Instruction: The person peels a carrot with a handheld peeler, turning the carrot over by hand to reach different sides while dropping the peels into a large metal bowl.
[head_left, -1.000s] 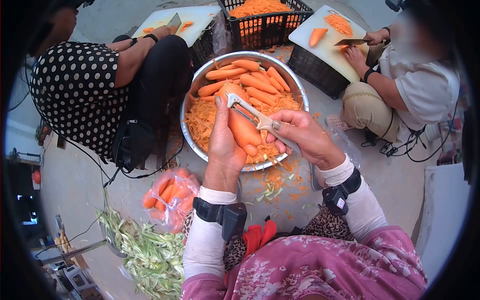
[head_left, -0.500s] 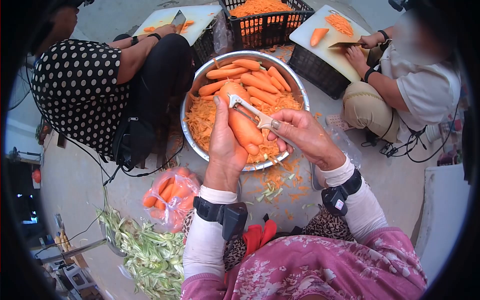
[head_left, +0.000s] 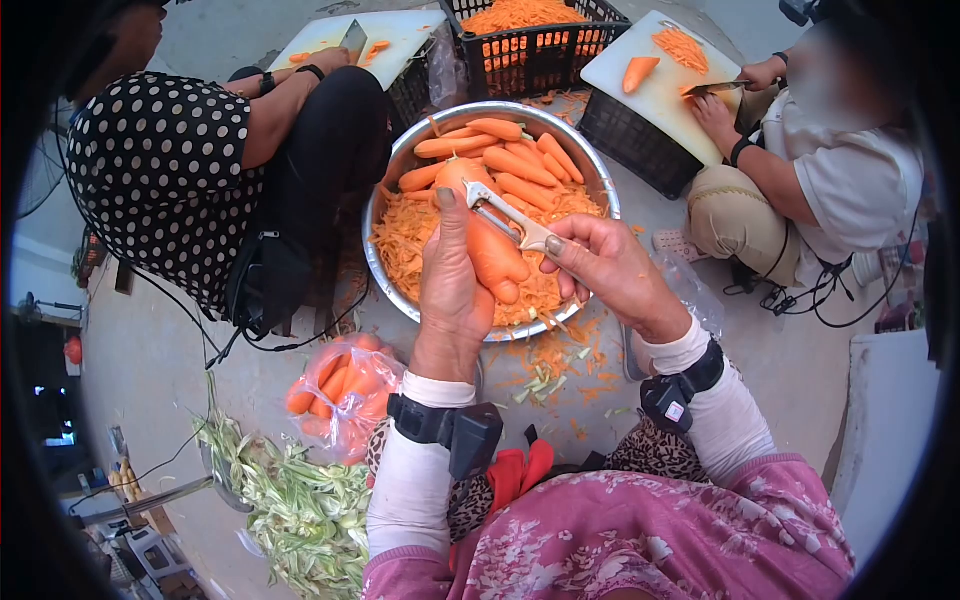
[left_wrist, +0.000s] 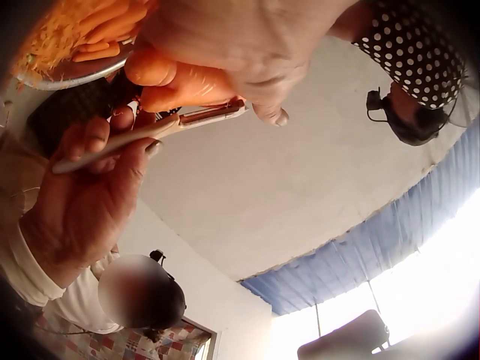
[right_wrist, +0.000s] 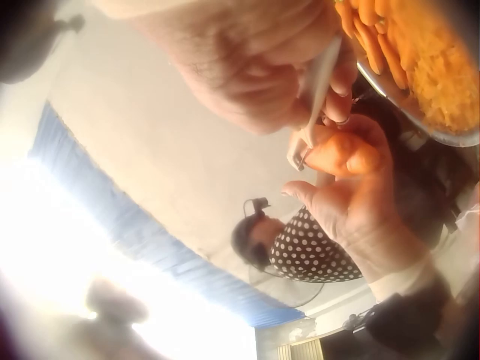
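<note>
A thick forked carrot [head_left: 492, 250] lies in my left hand [head_left: 452, 290], which grips it from the left side with the thumb raised along it, above the metal bowl [head_left: 374, 262]. My right hand [head_left: 622, 272] pinches the handle of a light-coloured peeler [head_left: 535, 236]; its blade end lies against the carrot's upper part. The left wrist view shows the carrot's two rounded ends [left_wrist: 187, 84] beside the peeler [left_wrist: 176, 124]. In the right wrist view, the peeler head [right_wrist: 300, 146] meets the carrot [right_wrist: 341, 154] near the left thumb.
Whole carrots [head_left: 520, 165] and orange shreds fill the bowl. Two people work at cutting boards [head_left: 655, 90] with knives, left and right. A black crate [head_left: 530, 48] of shreds stands behind. Bagged carrots [head_left: 345, 395] and a pile of husks [head_left: 300, 510] lie at lower left.
The peeler head has moved slightly right on the carrot. My left thumb has shifted a little, and the carrot has turned slightly in my grip.
</note>
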